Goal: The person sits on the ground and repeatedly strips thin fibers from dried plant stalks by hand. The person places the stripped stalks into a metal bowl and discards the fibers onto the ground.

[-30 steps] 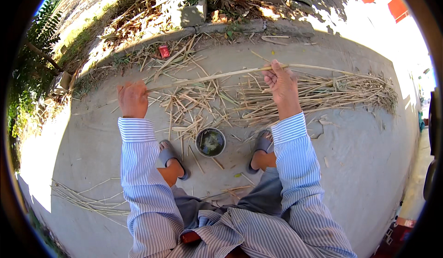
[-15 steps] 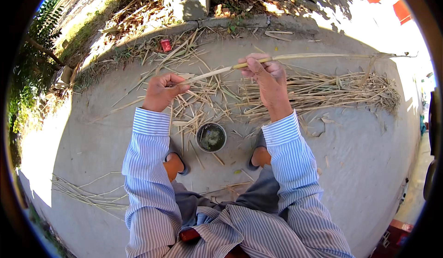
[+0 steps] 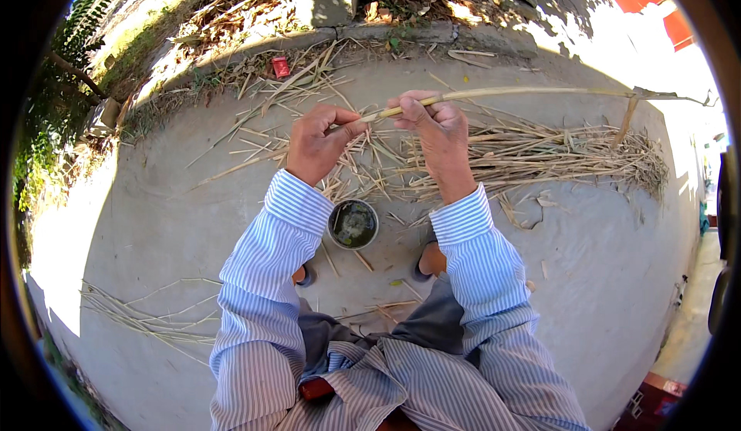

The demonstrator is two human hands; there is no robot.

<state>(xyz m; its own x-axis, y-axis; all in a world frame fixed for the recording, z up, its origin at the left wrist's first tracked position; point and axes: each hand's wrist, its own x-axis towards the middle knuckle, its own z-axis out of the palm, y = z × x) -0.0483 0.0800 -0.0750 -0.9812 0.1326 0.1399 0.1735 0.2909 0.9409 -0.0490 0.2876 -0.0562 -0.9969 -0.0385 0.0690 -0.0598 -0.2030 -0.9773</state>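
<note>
A long pale dry stalk (image 3: 532, 91) is held out sideways in front of me, reaching far to the right. Its left end is pinched between the thumb and fingers of my left hand (image 3: 318, 144). A short way along it, my right hand (image 3: 438, 134) grips it too, fingers curled round from behind. A dry leaf or side strip (image 3: 628, 118) hangs from the stalk near its thin right tip. Beneath the stalk at the right lies a thick bundle of similar stalks (image 3: 540, 157) on the ground.
A round bowl of dark greenish water (image 3: 353, 224) stands between my feet. Cut stalk pieces (image 3: 297, 91) litter the concrete ground (image 3: 185, 223). Several thin stalks (image 3: 154, 311) lie at the left. Farther off are a red packet (image 3: 280, 67), a low kerb (image 3: 417, 33) and grey blocks (image 3: 330, 6).
My left hand has moved right, close to my right hand, so only a short piece of stalk shows between them. The stalk's far tip sits farther right.
</note>
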